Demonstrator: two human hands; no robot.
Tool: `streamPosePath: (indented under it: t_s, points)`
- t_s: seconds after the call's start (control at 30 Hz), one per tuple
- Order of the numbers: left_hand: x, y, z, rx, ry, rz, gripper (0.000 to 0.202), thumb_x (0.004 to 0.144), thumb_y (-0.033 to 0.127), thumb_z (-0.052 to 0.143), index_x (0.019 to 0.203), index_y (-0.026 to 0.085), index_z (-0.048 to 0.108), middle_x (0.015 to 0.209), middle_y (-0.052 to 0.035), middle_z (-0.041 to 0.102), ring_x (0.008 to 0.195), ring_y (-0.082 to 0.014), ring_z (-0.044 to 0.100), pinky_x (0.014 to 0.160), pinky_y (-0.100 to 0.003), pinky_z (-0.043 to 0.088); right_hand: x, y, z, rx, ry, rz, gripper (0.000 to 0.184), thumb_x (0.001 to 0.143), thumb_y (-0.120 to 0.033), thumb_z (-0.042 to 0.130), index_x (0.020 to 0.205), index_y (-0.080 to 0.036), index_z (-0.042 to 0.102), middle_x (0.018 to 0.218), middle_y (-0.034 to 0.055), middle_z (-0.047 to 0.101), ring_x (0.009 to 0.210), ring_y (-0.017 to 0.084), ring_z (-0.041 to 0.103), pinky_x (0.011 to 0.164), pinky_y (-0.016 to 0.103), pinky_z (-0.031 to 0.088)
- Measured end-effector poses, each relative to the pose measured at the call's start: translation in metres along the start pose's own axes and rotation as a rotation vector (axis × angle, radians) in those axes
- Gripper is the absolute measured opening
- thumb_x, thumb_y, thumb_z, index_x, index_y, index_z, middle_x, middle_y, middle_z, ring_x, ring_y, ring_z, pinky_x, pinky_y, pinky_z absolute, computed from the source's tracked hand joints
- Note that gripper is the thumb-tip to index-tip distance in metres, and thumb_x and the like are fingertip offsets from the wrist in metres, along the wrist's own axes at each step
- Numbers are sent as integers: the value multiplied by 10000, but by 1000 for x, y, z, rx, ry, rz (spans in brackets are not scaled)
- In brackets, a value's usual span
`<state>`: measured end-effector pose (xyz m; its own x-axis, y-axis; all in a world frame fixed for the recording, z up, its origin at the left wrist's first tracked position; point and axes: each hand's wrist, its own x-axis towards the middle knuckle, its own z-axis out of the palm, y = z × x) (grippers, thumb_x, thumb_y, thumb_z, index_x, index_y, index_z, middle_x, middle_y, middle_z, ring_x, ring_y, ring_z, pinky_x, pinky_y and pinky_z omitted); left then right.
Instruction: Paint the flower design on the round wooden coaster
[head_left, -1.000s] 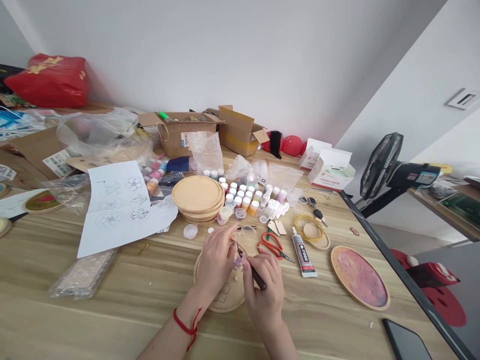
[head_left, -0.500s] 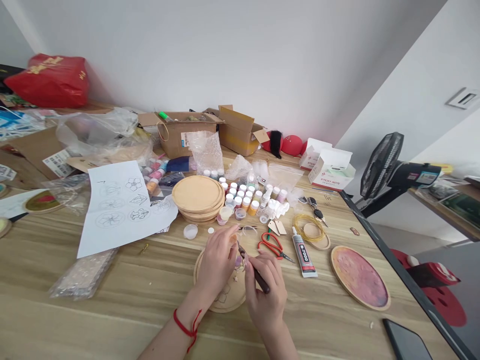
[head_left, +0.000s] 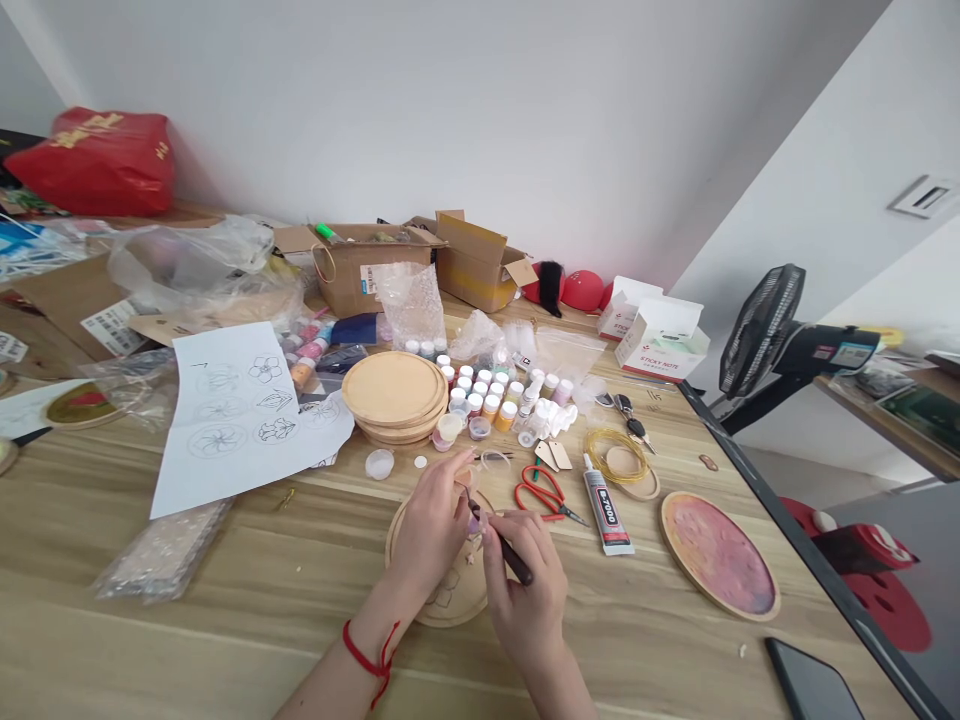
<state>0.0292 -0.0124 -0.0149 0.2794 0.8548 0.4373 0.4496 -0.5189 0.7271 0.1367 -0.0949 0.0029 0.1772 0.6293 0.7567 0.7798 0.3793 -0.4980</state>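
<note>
My left hand (head_left: 429,530) is raised above a round wooden disc (head_left: 456,592), its fingertips pinched on a small lilac piece (head_left: 477,526). My right hand (head_left: 527,590) is shut on a dark-handled pointed tool (head_left: 511,553), whose metal tip touches or nearly touches that piece. The piece is mostly hidden by my fingers, so its shape cannot be made out. Part of the disc shows a drawn flower outline beneath my hands.
Around my hands lie stacked wooden discs (head_left: 394,390), several small paint jars (head_left: 480,395), red-handled scissors (head_left: 541,495), a B-7000 glue tube (head_left: 604,515), a pink-painted wooden disc (head_left: 718,555) and a sheet of flower drawings (head_left: 240,415). The table's right edge runs close by.
My right hand has moved slightly left, bringing the tool's tip closer to the lilac piece. My left hand has barely shifted.
</note>
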Motion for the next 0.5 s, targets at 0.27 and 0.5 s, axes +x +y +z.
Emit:
streamPosePath:
  t_s: [0.27,0.5]
  points:
    - [0,-1,1,19,2,17,433,909,149,481,1328,256,477,1270,-60,651,1196,-216,607,1015,-403,505,0,-1,0,-17,14,-6,126,931,-79,543,974,-191,583,795,47,656,765,177,600,701,314,506]
    - [-1,-1,3,11,7,22,452,893,126,482,1329,248,485,1256,-57,658,1193,-210,606,1005,-389,510,-1,1,0,-12,-1,12,128,932,-86,528,968,-197,580,788,43,651,758,184,605,709,328,511]
